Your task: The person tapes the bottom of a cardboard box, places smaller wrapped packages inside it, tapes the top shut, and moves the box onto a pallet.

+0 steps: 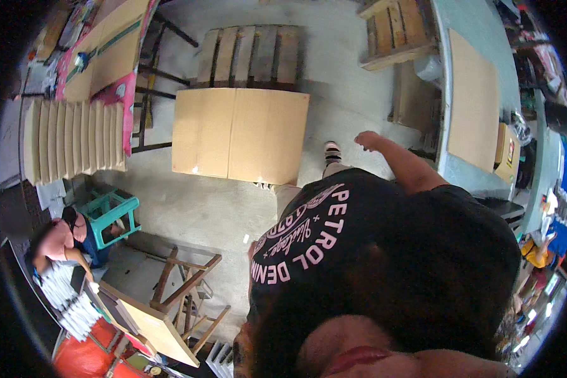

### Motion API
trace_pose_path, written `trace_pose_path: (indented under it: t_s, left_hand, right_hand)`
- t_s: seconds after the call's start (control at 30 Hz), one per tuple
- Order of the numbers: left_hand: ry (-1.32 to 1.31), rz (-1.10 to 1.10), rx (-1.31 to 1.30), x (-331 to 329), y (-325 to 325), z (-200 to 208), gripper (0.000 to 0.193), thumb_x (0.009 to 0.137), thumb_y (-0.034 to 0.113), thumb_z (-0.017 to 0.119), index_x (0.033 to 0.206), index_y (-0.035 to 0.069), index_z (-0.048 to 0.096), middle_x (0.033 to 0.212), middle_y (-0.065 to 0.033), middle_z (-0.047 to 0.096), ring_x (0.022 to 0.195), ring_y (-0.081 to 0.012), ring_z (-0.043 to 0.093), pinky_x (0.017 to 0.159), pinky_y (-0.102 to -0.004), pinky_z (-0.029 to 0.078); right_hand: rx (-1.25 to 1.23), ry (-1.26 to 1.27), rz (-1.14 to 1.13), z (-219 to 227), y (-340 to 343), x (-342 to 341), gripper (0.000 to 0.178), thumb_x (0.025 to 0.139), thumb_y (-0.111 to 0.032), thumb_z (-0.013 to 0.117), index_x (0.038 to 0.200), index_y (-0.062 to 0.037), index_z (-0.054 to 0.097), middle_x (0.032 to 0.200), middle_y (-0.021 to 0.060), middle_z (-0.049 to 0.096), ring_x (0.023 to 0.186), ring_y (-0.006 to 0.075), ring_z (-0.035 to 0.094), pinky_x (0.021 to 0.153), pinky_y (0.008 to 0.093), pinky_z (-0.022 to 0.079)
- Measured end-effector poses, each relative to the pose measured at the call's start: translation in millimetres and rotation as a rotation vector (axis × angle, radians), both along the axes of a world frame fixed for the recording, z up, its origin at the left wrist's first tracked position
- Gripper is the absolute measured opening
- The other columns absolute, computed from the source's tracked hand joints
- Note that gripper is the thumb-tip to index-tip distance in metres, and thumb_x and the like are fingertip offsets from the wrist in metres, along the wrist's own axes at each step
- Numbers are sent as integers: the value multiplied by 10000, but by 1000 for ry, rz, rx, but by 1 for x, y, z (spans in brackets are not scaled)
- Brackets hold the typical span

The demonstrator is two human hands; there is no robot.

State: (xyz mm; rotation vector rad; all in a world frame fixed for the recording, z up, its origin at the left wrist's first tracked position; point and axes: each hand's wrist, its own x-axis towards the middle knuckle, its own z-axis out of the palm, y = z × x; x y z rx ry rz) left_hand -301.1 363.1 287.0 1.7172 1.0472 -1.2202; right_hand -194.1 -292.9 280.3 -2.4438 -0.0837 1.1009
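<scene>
My right arm reaches out past the front of my black shirt, and my right hand [368, 141] hangs over the concrete floor. Its fingers are loosely bent and slightly apart, and I see nothing in them. Nearest to it are a shoe [332, 152] below and the blue-grey table [446, 126] to the right. A large flat brown cardboard piece [240, 133], with a crease down its middle, lies ahead and to the left, apart from the hand. Its near edge partly covers my other foot. Beside my shirt shows only a sliver of skin; my left hand does not show.
Wooden pallets [249, 53] lie beyond the cardboard. A cardboard sheet [472, 101] and a small yellow carton [506, 153] rest on the right table. Pleated cardboard [75, 138] stands at left, near a green stool [112, 214], a seated person [60, 239] and a wooden frame [186, 283].
</scene>
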Motion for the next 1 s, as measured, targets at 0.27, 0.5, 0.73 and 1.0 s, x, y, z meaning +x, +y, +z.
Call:
trace_pose_path:
  t_s: [0.27, 0.5, 0.73, 1.0]
  left_hand:
    - [-269, -345, -115, 72, -159, -5, 360, 854, 314, 492, 1130, 88, 537, 998, -70, 611, 786, -208, 610, 625, -360, 464]
    - [-503, -27, -175, 274, -285, 53, 326, 845, 314, 527, 1093, 107, 564, 932, -53, 622, 733, -168, 613, 523, -287, 448]
    - [-128, -135, -234, 312, -248, -33, 317, 854, 352, 541, 1133, 202, 558, 876, -14, 588, 679, -231, 593, 509, -366, 485]
    - [32, -322, -77, 448, -312, -10, 383, 912, 293, 419, 1266, 147, 439, 1088, -121, 607, 991, -233, 592, 751, -485, 488]
  right_hand:
    - [-158, -185, -382, 43, -201, -65, 258, 862, -234, 541, 1072, -85, 560, 956, 64, 603, 751, 198, 606, 582, 366, 491]
    - [295, 4, -1026, 43, -188, -33, 344, 873, -296, 512, 1128, -71, 565, 997, 71, 619, 752, 173, 615, 636, 326, 494]
    - [324, 39, -398, 94, -136, 120, 485, 729, -160, 660, 1178, -34, 528, 1109, 129, 576, 963, 192, 586, 707, 346, 518]
    - [-53, 226, -1077, 50, -328, 129, 397, 833, -399, 514, 1116, -123, 556, 1044, 102, 580, 902, 281, 567, 742, 394, 449]
